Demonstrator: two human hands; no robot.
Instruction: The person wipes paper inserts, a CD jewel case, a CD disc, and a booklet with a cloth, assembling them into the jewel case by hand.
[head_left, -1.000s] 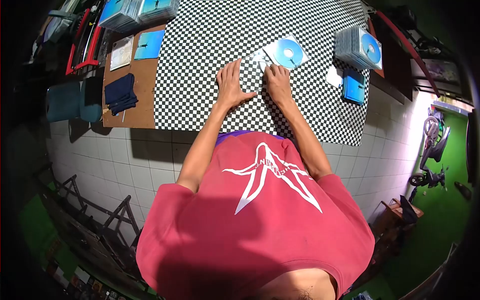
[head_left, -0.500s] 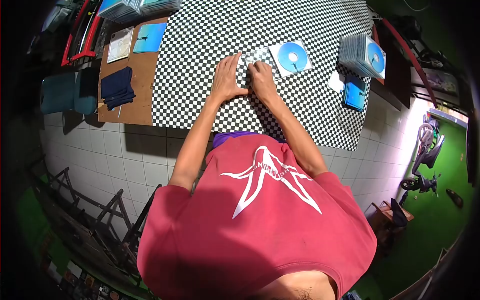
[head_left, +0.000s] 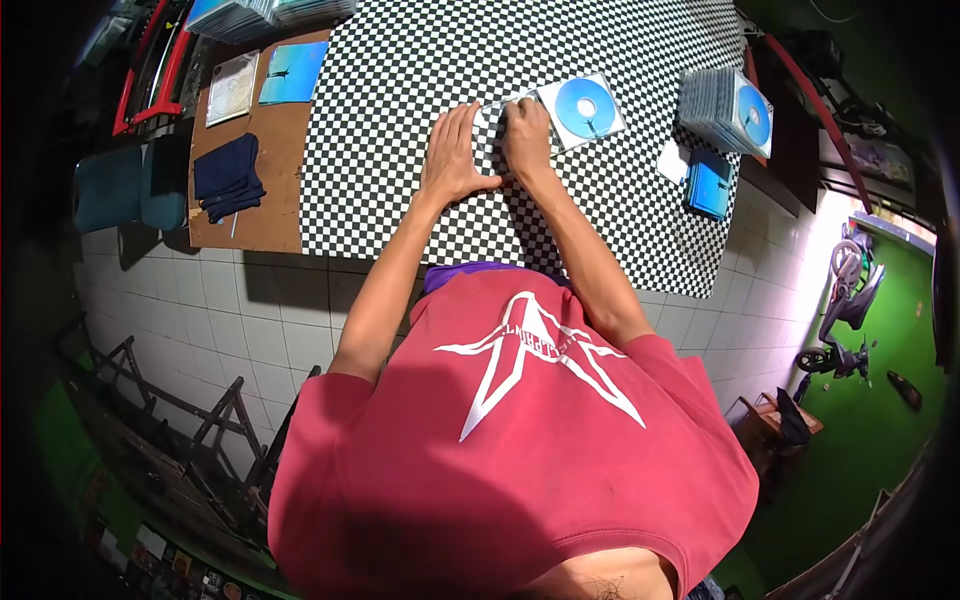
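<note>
An opened CD case point(head_left: 622, 129) lies on the checkered tablecloth, its right half holding a blue printed disc point(head_left: 570, 104). The clear lid point(head_left: 489, 118) is spread out to the left and partly covered by my hands. My left hand point(head_left: 453, 155) lies along the lid's left side with fingers stretched and thumb pointing right. Over the lid, close to the disc half, my right hand point(head_left: 528, 138) is closed with curled fingers. Whatever its fingertips press or pinch is hidden beneath them.
At right stand a stack of disc cases point(head_left: 712, 105) and a pile of blue inserts point(head_left: 709, 185). On the brown board at left are a case point(head_left: 233, 88), a blue sheet point(head_left: 292, 73) and folded dark cloth point(head_left: 228, 177). More stacked cases point(head_left: 232, 18) sit at the upper left.
My right hand has shifted slightly up along the lid, and its fingers look more curled. My left hand stays at the lid's left side. The camera view has shifted a little.
</note>
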